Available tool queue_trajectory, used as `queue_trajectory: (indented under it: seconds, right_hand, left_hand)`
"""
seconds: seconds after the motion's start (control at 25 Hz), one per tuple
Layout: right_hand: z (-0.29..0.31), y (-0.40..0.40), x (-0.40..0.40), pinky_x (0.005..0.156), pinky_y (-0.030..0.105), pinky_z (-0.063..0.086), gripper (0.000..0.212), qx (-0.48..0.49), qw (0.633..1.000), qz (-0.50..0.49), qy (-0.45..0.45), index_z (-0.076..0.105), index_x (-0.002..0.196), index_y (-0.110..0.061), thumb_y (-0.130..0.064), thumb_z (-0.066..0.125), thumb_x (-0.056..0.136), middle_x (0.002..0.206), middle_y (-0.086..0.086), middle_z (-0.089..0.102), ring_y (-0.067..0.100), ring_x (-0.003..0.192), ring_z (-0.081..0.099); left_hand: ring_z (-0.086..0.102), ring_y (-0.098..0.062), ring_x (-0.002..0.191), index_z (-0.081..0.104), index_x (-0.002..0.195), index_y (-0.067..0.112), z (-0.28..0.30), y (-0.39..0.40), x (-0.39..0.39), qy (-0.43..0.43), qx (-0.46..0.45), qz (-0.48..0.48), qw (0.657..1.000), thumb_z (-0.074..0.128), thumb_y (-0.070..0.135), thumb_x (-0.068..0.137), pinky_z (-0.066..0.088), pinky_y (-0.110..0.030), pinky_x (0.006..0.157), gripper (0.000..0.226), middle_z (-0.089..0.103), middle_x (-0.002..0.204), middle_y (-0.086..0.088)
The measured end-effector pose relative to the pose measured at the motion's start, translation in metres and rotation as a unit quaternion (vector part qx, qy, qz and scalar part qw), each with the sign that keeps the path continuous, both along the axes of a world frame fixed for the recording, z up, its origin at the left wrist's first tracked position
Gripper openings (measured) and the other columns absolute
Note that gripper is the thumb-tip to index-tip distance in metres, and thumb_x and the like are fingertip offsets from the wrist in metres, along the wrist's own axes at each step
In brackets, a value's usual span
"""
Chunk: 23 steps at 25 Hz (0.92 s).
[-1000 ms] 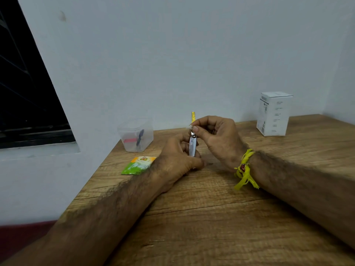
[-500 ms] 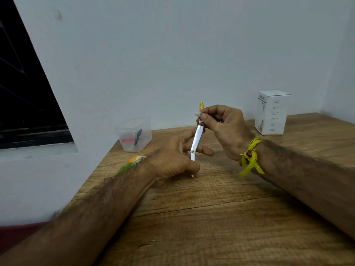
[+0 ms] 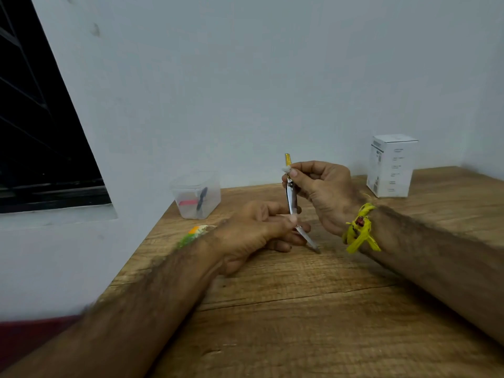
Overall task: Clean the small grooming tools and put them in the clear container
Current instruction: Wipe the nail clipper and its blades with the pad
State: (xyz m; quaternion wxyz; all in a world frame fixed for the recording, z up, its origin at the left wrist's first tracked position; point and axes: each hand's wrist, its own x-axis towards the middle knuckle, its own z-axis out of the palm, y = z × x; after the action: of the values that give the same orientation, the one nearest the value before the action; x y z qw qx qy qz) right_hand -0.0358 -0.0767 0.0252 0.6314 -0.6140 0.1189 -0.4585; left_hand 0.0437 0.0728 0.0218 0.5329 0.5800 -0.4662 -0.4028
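Two tools sit in clear container (image 3: 197, 197); both hands' grip pinches small scissors (image 3: 292, 199), wiping unfinished: right hand (image 3: 321, 192), left hand (image 3: 256, 230).

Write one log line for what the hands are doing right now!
right hand: holds metal tool and white wad | left hand: pinches tool's lower part | clear container: on table

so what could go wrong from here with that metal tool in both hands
1. The metal tool has a thin blade folded out by the left hand; its tip points down near the fingers, so a slip could nick them.
2. The right hand pinches a small white wad against the tool; it looks easy to drop.
3. The clear container sits off to the left by the wall, so the carry risks a fumble.
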Motion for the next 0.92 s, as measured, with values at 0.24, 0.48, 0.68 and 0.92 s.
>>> queue_trajectory:
  seconds: [0.24, 0.48, 0.68, 0.92]
  right_hand:
    - [0.002, 0.003, -0.002, 0.077, 0.031, 0.059, 0.007, -0.021, 1.0, 0.005, 0.008, 0.073, 0.095, -0.001, -0.002, 0.069, 0.089, 0.083, 0.011, 0.075, 0.019, 0.078, 0.072]
    - [0.004, 0.011, -0.005, 0.059, 0.028, 0.054, 0.003, -0.018, 0.998, 0.061, 0.028, 0.074, 0.09, -0.006, -0.006, 0.071, 0.088, 0.084, 0.014, 0.075, 0.023, 0.073, 0.069]
    - [0.002, 0.014, -0.004, 0.064, 0.034, 0.052, 0.004, 0.014, 0.995, 0.093, 0.03, 0.073, 0.089, -0.005, -0.006, 0.07, 0.089, 0.084, 0.013, 0.076, 0.028, 0.075, 0.066]
    - [-0.011, 0.01, 0.0, 0.079, 0.034, 0.061, 0.009, -0.075, 0.986, -0.145, 0.026, 0.074, 0.087, -0.017, -0.009, 0.072, 0.09, 0.084, 0.002, 0.075, 0.018, 0.085, 0.073]
  left_hand:
    - [0.071, -0.018, 0.076, 0.061, 0.127, 0.006, -0.008, -0.005, -0.002, -0.047, -0.019, 0.028, 0.998, 0.066, 0.008, 0.094, 0.053, -0.022, 0.064, 0.033, 0.076, 0.09, -0.015]
    - [0.072, -0.035, 0.102, 0.063, 0.124, 0.001, -0.007, -0.008, 0.0, 0.052, -0.079, 0.084, 0.992, 0.057, 0.013, 0.101, 0.061, -0.04, 0.088, 0.027, 0.074, 0.11, -0.021]
    - [0.074, -0.029, 0.087, 0.064, 0.118, -0.007, -0.009, -0.009, 0.002, 0.113, -0.108, 0.114, 0.981, 0.059, 0.004, 0.098, 0.063, -0.036, 0.08, 0.024, 0.074, 0.102, -0.022]
    - [0.072, -0.021, 0.074, 0.063, 0.122, 0.001, -0.009, -0.01, 0.006, 0.154, -0.136, 0.166, 0.965, 0.058, 0.001, 0.098, 0.063, -0.03, 0.07, 0.024, 0.076, 0.095, -0.018]
